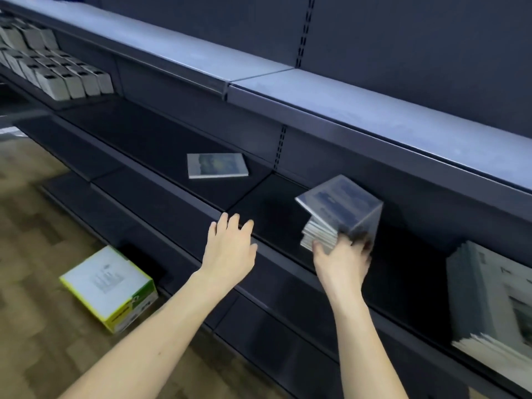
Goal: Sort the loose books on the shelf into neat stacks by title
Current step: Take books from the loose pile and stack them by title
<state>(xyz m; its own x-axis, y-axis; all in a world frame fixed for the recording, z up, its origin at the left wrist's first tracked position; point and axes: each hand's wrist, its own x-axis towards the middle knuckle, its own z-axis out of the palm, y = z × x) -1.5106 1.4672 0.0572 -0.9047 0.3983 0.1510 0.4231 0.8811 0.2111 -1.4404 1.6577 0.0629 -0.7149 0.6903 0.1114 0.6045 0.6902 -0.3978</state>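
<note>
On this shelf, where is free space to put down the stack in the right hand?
Bare shelf lies left of the single book, and between it and the held stack. Right of the right hand, a pale pile crowds it.

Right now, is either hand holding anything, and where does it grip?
The right hand grips a tilted stack of books at its lower end, fingers curled around it. The left hand is open and holds nothing.
</note>
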